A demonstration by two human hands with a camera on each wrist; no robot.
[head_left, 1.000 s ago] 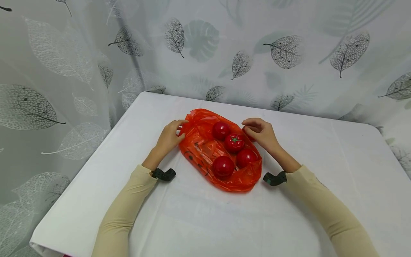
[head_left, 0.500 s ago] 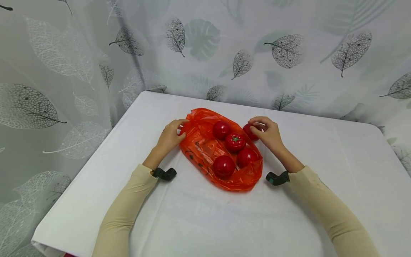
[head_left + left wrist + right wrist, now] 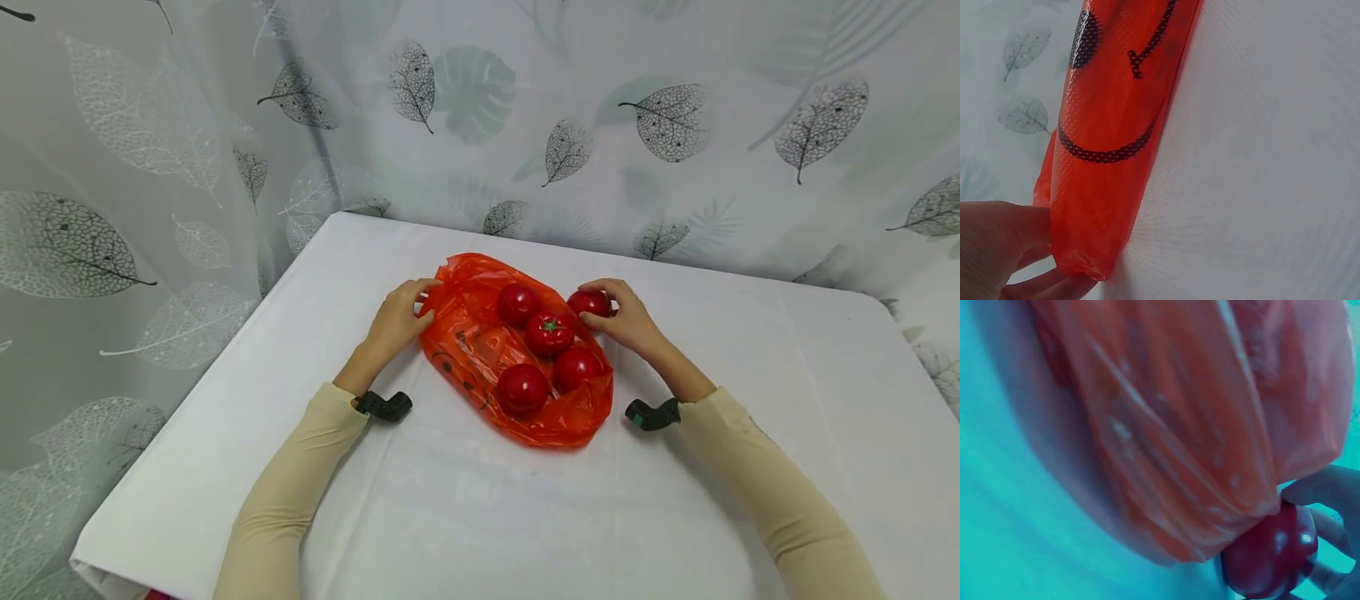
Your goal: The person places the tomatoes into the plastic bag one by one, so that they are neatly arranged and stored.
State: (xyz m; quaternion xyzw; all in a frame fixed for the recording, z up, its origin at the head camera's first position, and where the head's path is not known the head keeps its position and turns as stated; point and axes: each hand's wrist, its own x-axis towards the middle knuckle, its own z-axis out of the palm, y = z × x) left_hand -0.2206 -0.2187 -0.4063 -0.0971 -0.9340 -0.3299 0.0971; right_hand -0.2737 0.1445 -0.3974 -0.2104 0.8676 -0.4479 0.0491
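A red-orange plastic bag (image 3: pixel 468 346) with a printed black face lies on the white table, its mouth spread wide. Inside it sit several glossy red tomatoes, one (image 3: pixel 550 333) showing a green star-shaped stem. My left hand (image 3: pixel 396 321) holds the bag's left end; the left wrist view has its fingers (image 3: pixel 1029 228) on both sides of the plastic. At the bag's far right rim, my right hand (image 3: pixel 630 321) grips another tomato (image 3: pixel 587 302) between thumb and fingers. In the right wrist view this tomato (image 3: pixel 1269 553) is just outside the bag wall (image 3: pixel 1197 456).
The white-covered table (image 3: pixel 750 400) extends around the bag on all sides. Behind and to the left hangs a pale curtain (image 3: pixel 480 108) with a leaf print. A dark camera mount sits on each wrist, the left one (image 3: pixel 384 407) close to the tabletop.
My right hand has shifted rightward, and the tomato by it, first mostly hidden, now shows beside the bag with the fingers round it. My left hand and the bag have stayed put.
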